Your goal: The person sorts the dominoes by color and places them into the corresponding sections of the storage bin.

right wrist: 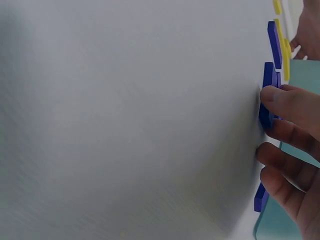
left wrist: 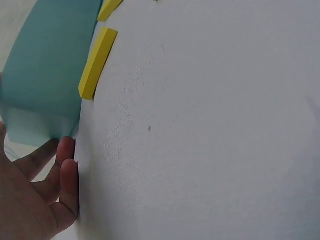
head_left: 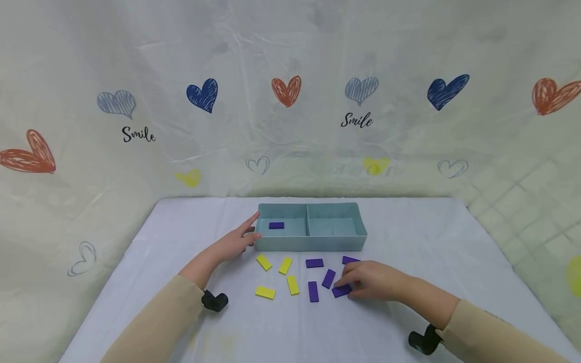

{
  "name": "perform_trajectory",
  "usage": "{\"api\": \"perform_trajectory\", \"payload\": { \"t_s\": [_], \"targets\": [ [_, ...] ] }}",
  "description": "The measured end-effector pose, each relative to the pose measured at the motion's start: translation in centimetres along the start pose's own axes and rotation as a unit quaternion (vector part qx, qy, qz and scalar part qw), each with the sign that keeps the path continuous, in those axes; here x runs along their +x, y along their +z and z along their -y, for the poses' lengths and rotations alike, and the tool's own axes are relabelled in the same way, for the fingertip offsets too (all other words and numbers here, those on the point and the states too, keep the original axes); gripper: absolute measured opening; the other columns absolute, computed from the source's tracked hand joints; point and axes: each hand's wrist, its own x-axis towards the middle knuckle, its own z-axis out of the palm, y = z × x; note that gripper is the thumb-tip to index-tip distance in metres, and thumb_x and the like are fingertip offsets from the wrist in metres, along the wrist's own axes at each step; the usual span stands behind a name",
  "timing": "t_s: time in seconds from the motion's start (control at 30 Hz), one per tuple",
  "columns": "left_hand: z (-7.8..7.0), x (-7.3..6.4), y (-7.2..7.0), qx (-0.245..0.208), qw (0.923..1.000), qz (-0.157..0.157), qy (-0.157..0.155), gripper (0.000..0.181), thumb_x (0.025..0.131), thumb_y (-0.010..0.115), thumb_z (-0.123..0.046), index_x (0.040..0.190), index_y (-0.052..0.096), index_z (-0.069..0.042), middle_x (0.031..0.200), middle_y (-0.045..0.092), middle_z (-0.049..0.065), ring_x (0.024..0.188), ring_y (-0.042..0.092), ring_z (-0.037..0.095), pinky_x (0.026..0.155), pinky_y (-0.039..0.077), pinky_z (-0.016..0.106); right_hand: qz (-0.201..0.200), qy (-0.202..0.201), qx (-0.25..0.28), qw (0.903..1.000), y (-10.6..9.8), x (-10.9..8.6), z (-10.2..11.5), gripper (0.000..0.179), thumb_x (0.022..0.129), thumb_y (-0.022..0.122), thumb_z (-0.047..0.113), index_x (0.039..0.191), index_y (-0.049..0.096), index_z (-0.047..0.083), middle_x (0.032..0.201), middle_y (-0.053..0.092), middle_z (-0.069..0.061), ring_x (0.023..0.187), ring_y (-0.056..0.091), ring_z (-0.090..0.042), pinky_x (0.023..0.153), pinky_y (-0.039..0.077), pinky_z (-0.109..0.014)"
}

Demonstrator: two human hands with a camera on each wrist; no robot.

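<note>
A pale teal box [head_left: 310,244] with two compartments stands toward the back of the table, one purple block [head_left: 276,225] lying in its left compartment. My left hand [head_left: 232,244] is at the box's left end, fingers extended, with the index finger by the back corner and the thumb at the front wall. In front of the box, my right hand [head_left: 374,281] pinches a flat purple block [right wrist: 267,109] between thumb and fingertips, low at the tabletop. Several other purple blocks [head_left: 313,291] lie beside it, one partly behind the right hand.
Several yellow blocks [head_left: 265,292] lie scattered left of the purple ones, in front of the box. The box's right compartment [head_left: 337,225] has a bare floor. A white cloth [head_left: 281,333] covers the table, and a sheet printed with hearts hangs behind.
</note>
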Motion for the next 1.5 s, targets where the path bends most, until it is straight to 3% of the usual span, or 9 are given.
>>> {"api": "perform_trajectory", "payload": {
  "t_s": [0.33, 0.67, 1.13, 1.5],
  "targets": [
    [0.2, 0.1, 0.0, -0.004, 1.0, -0.001, -0.005, 0.07, 0.1, 0.051, -0.051, 0.156, 0.01, -0.049, 0.159, 0.031, 0.012, 0.122, 0.057, 0.029, 0.104, 0.043, 0.053, -0.005, -0.013, 0.0, 0.9999, 0.1, 0.1, 0.4, 0.03, 0.086, 0.078, 0.02, 0.115, 0.076, 0.03, 0.095, 0.061, 0.017, 0.077, 0.049, 0.0, 0.071, 0.048, -0.021],
    [0.2, 0.2, 0.0, 0.002, 1.0, -0.001, -0.005, 0.069, 0.099, 0.05, -0.052, 0.155, 0.009, -0.051, 0.159, 0.031, 0.011, 0.122, 0.057, 0.029, 0.103, 0.043, 0.053, -0.01, 0.003, 0.013, 0.9999, -0.4, -0.2, 0.2, 0.028, 0.087, 0.077, 0.02, 0.113, 0.076, 0.027, 0.094, 0.06, 0.016, 0.077, 0.049, -0.001, 0.071, 0.048, -0.023],
    [0.1, 0.4, 0.2, 0.0, 1.0, -0.004, -0.004, 0.069, 0.1, 0.05, -0.051, 0.155, 0.01, -0.051, 0.159, 0.031, 0.012, 0.122, 0.056, 0.029, 0.105, 0.042, 0.054, -0.029, 0.015, 0.021, 0.9993, -2.8, -0.3, 0.0, 0.03, 0.086, 0.077, 0.017, 0.114, 0.076, 0.027, 0.09, 0.059, 0.017, 0.069, 0.048, -0.001, 0.063, 0.047, -0.022],
    [0.4, 0.5, 0.1, -0.001, 1.0, -0.004, 0.004, 0.069, 0.1, 0.05, -0.051, 0.156, 0.01, -0.05, 0.159, 0.031, 0.013, 0.122, 0.056, 0.029, 0.104, 0.043, 0.054, -0.057, 0.043, 0.026, 0.9971, -6.5, 0.0, 0.7, 0.029, 0.088, 0.076, 0.019, 0.116, 0.075, 0.027, 0.09, 0.059, 0.017, 0.07, 0.051, -0.006, 0.062, 0.048, -0.023]
  ]
}}
